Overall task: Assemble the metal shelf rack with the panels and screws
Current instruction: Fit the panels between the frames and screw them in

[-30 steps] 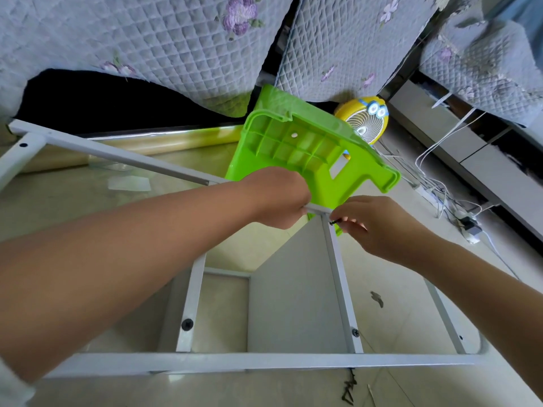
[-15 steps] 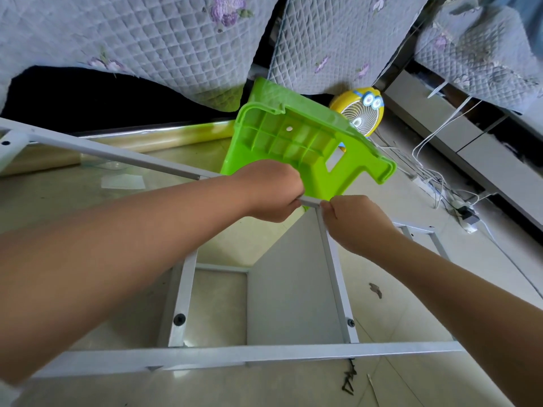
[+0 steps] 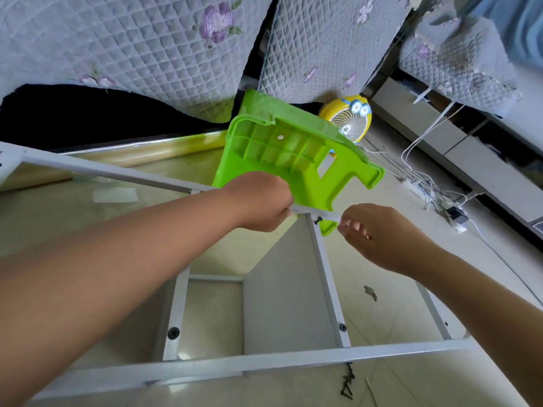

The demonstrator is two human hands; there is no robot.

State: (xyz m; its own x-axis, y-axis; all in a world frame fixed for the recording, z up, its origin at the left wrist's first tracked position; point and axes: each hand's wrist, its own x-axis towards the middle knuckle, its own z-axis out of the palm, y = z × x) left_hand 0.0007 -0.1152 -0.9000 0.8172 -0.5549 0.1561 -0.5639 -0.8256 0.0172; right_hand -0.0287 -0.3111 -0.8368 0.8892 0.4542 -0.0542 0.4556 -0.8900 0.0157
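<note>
Left hand (image 3: 261,201) is closing around the far rail (image 3: 111,171) of the white metal rack (image 3: 293,359), which is lying on the floor. Right hand (image 3: 379,233) is hovering just beside the rail's end, fingers loosely curled, gripping nothing visible. A black screw (image 3: 318,221) is sitting at that corner joint above the panel (image 3: 282,292). Green stool (image 3: 293,154) is lying behind; loose screws (image 3: 348,386) are resting near the front rail.

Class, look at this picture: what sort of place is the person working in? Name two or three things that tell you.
Most likely a room in a home, on the floor. A quilted flowered cover hangs over furniture, a small yellow cartoon fan stands behind a green plastic stool, and charger cables trail nearby.
</note>
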